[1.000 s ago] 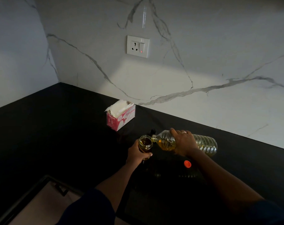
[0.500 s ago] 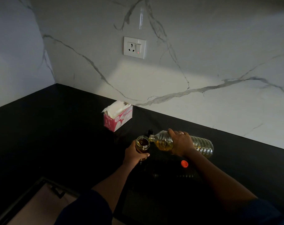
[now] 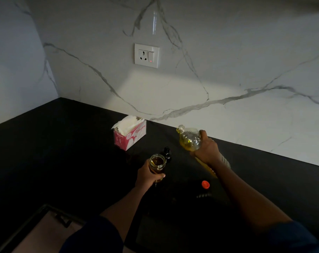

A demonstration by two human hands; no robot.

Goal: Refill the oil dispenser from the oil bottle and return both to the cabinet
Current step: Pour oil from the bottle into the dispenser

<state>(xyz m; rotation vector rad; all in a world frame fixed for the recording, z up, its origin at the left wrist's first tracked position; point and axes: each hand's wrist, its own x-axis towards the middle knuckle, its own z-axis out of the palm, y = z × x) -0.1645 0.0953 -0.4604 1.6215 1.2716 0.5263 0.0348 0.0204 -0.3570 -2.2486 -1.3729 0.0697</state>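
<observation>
Oil refill under way: left hand (image 3: 149, 175) grips the open dispenser (image 3: 156, 162), right hand (image 3: 207, 150) grips the uncapped oil bottle (image 3: 188, 141), neck up. A bump could spill either.

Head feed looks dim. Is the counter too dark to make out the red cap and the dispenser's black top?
Head view: light falls mainly on the marble wall, brightest below the socket; the counter is near black; the red cap stands out; the black top behind the dispenser almost merges with the counter; oil in the bottle glows yellow; no obvious blur.
</observation>
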